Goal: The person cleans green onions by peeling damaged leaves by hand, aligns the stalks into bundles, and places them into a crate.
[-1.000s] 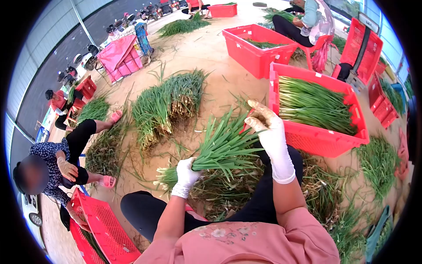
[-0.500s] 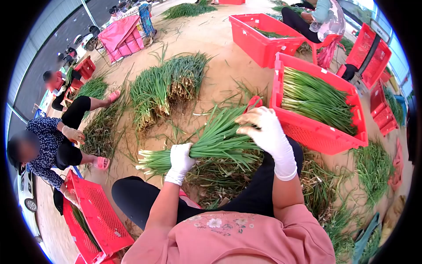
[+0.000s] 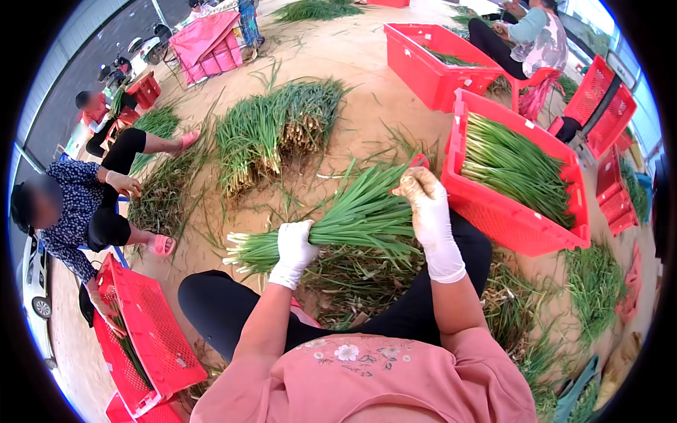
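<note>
My left hand (image 3: 295,252), in a white glove, is wrapped round a bundle of long green stalks (image 3: 367,218). The bundle's pale ends point left and its green leaves fan out to the right over my lap. My right hand (image 3: 428,208), gloved and stained at the fingers, is raised at the leaf side of the bundle, its fingers bent together. Whatever they pinch is too small to make out; a bit of red shows just above them. Right of this hand stands a red crate (image 3: 522,229) holding many similar green stalks.
A large heap of stalks (image 3: 278,130) lies on the ground ahead. A co-worker (image 3: 70,204) sits at the left, one hand in a red crate (image 3: 159,331). Another red crate (image 3: 430,77) stands beyond mine, near a seated person (image 3: 532,42). Loose leaves (image 3: 360,282) lie below the bundle.
My right hand has turned upright and its fingers, spread before, have come together. My left hand keeps its hold on the bundle. The co-worker's hand at the left crate has moved lower.
</note>
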{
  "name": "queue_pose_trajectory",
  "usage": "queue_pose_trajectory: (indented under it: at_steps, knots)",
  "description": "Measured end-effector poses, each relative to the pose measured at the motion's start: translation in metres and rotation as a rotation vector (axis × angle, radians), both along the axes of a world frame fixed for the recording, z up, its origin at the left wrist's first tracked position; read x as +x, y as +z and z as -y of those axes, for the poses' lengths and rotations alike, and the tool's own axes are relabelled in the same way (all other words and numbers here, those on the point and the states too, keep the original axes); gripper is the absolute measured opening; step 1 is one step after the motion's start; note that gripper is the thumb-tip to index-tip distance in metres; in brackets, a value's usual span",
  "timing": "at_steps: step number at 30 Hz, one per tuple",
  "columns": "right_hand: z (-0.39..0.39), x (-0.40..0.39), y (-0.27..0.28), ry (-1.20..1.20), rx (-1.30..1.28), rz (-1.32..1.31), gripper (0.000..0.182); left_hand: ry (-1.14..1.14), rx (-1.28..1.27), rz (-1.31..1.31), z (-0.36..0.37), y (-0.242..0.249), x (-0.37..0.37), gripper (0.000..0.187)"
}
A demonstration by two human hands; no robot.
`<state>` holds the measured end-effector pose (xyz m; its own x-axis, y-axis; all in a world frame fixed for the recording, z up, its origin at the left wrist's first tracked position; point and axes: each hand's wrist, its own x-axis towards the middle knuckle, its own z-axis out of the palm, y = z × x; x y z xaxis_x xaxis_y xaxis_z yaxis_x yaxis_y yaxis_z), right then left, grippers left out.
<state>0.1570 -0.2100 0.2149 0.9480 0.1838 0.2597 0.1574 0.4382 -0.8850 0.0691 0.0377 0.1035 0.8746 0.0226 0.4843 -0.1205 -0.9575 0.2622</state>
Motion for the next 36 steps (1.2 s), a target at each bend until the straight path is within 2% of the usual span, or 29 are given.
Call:
queue_pose_trajectory:
  at_steps: [2, 3, 6, 8, 11, 13, 16, 18, 20, 22, 24, 25, 26, 27, 28, 30, 31, 34, 36]
  knots:
    - [0.010, -0.001, 0.015, 0.150, -0.064, 0.002, 0.009, 0.019, -0.027, 0.006, -0.002, 0.000, 0.000, 0.043]
    - [0.011, 0.000, 0.009, 0.148, -0.207, 0.035, 0.011, 0.032, -0.050, 0.009, -0.003, 0.000, 0.000, 0.042]
    - [0.003, -0.012, 0.012, -0.050, -0.877, 0.154, 0.017, 0.077, -0.077, 0.020, -0.004, 0.001, 0.000, 0.042]
    - [-0.004, -0.009, -0.001, -0.154, -0.921, 0.341, 0.018, 0.085, -0.089, 0.017, -0.006, -0.002, 0.001, 0.042]
    - [-0.008, -0.004, -0.014, -0.218, -0.863, 0.370, 0.021, 0.094, -0.098, 0.003, -0.007, -0.004, -0.002, 0.043]
    - [-0.010, -0.006, -0.008, -0.238, -1.073, 0.386, 0.020, 0.090, -0.092, -0.004, -0.006, -0.004, -0.002, 0.043]
    - [-0.013, -0.006, -0.011, -0.227, -1.119, 0.485, 0.019, 0.071, -0.077, -0.002, -0.004, -0.003, 0.000, 0.045]
    - [-0.013, -0.007, -0.013, -0.204, -1.114, 0.445, 0.019, 0.054, -0.069, -0.045, -0.003, -0.001, 0.000, 0.045]
    - [-0.012, -0.003, -0.025, -0.238, -1.181, 0.624, 0.019, 0.041, -0.062, -0.030, -0.003, 0.001, -0.001, 0.045]
    - [-0.015, 0.000, -0.036, -0.306, -1.155, 0.665, 0.017, 0.029, -0.053, -0.012, -0.003, 0.004, -0.001, 0.046]
    - [-0.015, 0.003, -0.050, -0.348, -0.846, 0.472, 0.015, 0.026, -0.005, 0.093, -0.005, 0.011, 0.001, 0.048]
    - [-0.014, 0.009, -0.061, -0.344, -0.605, 0.253, 0.012, 0.026, -0.001, 0.098, -0.008, 0.015, 0.001, 0.048]
    - [-0.011, 0.014, -0.054, -0.269, -0.243, 0.006, 0.009, 0.039, 0.047, 0.136, -0.013, 0.020, 0.002, 0.049]
    - [0.001, 0.020, -0.038, -0.263, -0.224, -0.081, 0.005, 0.055, 0.094, 0.173, -0.017, 0.027, 0.003, 0.051]
    - [0.016, 0.027, -0.031, -0.189, -0.081, -0.258, 0.003, 0.061, 0.096, 0.179, -0.021, 0.033, 0.003, 0.051]
    - [0.042, 0.034, -0.013, -0.415, -0.224, -0.080, 0.012, 0.031, 0.151, 0.287, -0.030, 0.048, 0.003, 0.052]
    - [0.052, 0.034, -0.006, -0.446, -0.158, -0.125, 0.012, 0.010, 0.182, 0.330, -0.036, 0.050, 0.004, 0.054]
    - [0.075, 0.031, 0.011, -0.633, -0.349, 0.319, 0.010, -0.013, 0.237, 0.338, -0.046, 0.076, 0.002, 0.054]
    - [0.069, 0.003, 0.050, -0.477, -0.132, 0.269, 0.017, -0.039, 0.270, 0.352, -0.053, 0.089, 0.002, 0.055]
